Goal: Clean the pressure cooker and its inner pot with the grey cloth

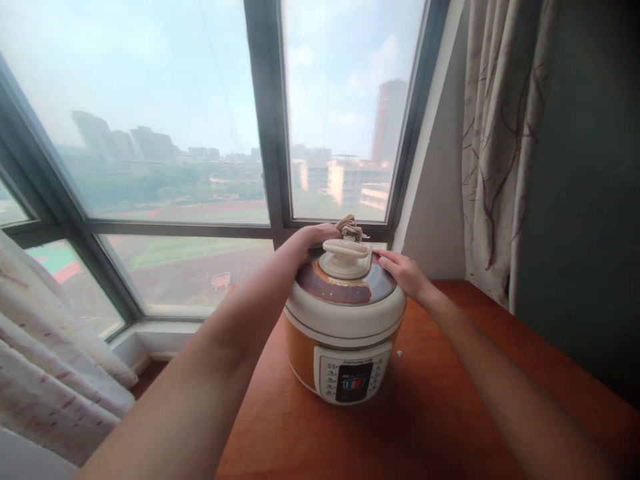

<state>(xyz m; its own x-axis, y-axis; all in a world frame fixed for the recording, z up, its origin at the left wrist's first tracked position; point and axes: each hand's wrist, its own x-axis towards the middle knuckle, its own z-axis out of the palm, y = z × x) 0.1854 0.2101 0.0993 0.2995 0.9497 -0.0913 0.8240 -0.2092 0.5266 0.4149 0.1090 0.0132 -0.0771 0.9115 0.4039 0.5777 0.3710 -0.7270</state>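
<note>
We are pressing our left hand (313,239) and right hand (403,270), fingers spread flat, against the orange-and-cream electric pressure cooker's (345,327) lid (345,283) between them, gripping evenly on the wooden counter (440,400).

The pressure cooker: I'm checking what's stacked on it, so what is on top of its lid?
On the lid sit its cream handle, both hands, left and right, and a brownish bundle behind, partly hidden.
</note>
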